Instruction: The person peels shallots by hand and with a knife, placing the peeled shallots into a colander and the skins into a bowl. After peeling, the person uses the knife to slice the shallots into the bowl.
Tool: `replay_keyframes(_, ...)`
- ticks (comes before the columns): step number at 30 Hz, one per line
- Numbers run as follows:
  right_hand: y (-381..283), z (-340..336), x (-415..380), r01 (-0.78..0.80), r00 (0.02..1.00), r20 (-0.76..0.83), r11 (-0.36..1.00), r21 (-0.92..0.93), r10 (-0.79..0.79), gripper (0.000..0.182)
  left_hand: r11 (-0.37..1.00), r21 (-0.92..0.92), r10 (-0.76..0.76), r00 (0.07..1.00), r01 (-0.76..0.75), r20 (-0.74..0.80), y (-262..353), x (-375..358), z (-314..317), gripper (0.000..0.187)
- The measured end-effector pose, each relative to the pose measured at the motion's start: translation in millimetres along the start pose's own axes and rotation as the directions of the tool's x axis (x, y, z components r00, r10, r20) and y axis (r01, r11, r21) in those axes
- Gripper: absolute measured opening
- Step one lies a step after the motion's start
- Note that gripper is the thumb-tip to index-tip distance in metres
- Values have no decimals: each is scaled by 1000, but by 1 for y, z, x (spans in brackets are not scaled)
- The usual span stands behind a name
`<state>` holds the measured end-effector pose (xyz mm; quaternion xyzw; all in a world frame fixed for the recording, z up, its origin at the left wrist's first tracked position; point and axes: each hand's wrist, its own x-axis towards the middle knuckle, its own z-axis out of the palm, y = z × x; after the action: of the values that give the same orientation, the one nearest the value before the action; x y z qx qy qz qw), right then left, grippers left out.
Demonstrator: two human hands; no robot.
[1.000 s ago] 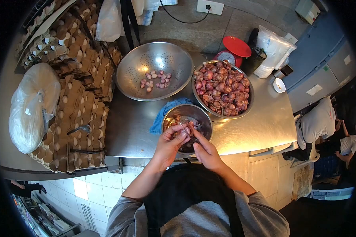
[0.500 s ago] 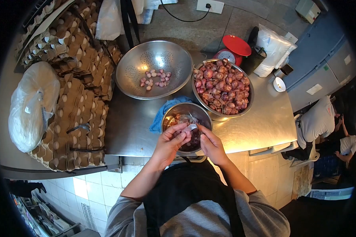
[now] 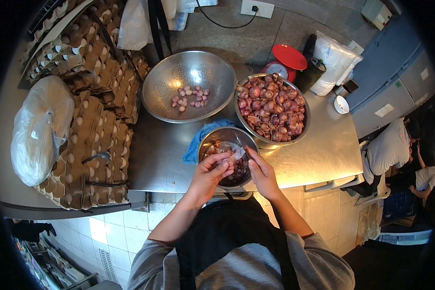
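Over the small steel bowl [image 3: 204, 147], which has peels in it, both my hands are close together. My left hand [image 3: 210, 175] pinches a small pale shallot [image 3: 229, 166], partly hidden by the fingers. Between the hands shows a whitish piece of skin [image 3: 237, 153]. In my right hand [image 3: 263, 175] is a small knife [image 3: 247, 151], its thin blade pointing up and left over the bowl. Behind on the left, a colander [image 3: 159, 92] holds several peeled shallots [image 3: 197, 98]. A large bowl [image 3: 305, 126] of unpeeled red shallots [image 3: 275, 104] stands behind on the right.
Stacked egg trays [image 3: 94, 150] and a filled plastic bag [image 3: 36, 130] stand left. A blue cloth [image 3: 193, 147] lies beside the small bowl. At the back are a red scale [image 3: 289, 57] and a white bowl [image 3: 341, 104]. Two people [image 3: 387, 147] are at far right.
My right hand has shifted slightly right with the knife, whose blade has turned more upright. The whitish skin between my hands shows wider.
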<state>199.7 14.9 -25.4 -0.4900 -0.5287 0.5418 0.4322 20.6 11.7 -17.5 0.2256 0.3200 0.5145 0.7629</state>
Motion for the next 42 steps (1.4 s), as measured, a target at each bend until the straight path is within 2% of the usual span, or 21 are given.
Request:
replay_keyframes(6,-2,-5,2,19,999,-41,999,-32,-20,39,997,-76,-21,998,17,-57,7,0,10,24)
replay_keyframes(9,-1,-2,-2,34,999,-24,999,-39,-35,43,985,-167,-47,999,45,-9,5,5,1,26)
replay_keyframes(11,4,-2,-5,47,999,22,996,-72,-45,46,989,-139,-48,999,50,15,0,7,-6,27)
replay_keyframes(13,-4,0,-8,-28,992,126,1000,7,27,48,990,-126,-63,998,66,25,1,6,-3,29)
replay_keyframes(15,-19,2,-16,-209,946,289,959,191,149,48,987,-129,-90,996,93,26,5,4,6,31)
replay_keyframes(16,-18,11,-18,-178,965,227,963,201,131,49,987,-118,-102,994,106,37,6,3,7,34)
replay_keyframes(19,-1,0,-9,-212,949,284,942,260,135,51,986,-85,-140,988,145,64,11,0,9,45)
replay_keyframes(24,-2,-4,-3,-83,990,126,988,129,66,53,979,-71,-185,976,193,112,11,-1,-4,56)
replay_keyframes(27,-11,-2,-8,-100,992,82,995,-1,99,55,994,33,-108,994,107,35,12,1,-5,64)
replay_keyframes(28,-17,-1,-11,-112,991,70,991,-66,117,55,987,156,-44,999,45,-10,12,3,-5,65)
replay_keyframes(30,-27,1,-14,-127,985,112,989,-73,134,54,915,399,101,992,-64,-73,13,9,-5,67)
replay_keyframes(33,-23,-1,-17,-94,977,185,993,-71,106,51,862,498,125,992,-93,-32,23,18,-5,67)
replay_keyframes(34,-20,-3,-17,-75,974,210,995,-68,88,49,901,434,29,999,-14,-27,25,20,-4,67)
replay_keyframes(36,-14,-5,-16,-180,963,207,984,16,173,47,940,303,-167,986,157,5,28,22,1,65)
replay_keyframes(39,-13,-8,-17,-288,940,202,957,41,274,45,962,203,-195,980,182,48,29,22,1,62)
replay_keyframes(42,-19,-6,-21,-284,947,171,958,45,273,43,970,243,0,1000,4,-17,45,28,3,58)
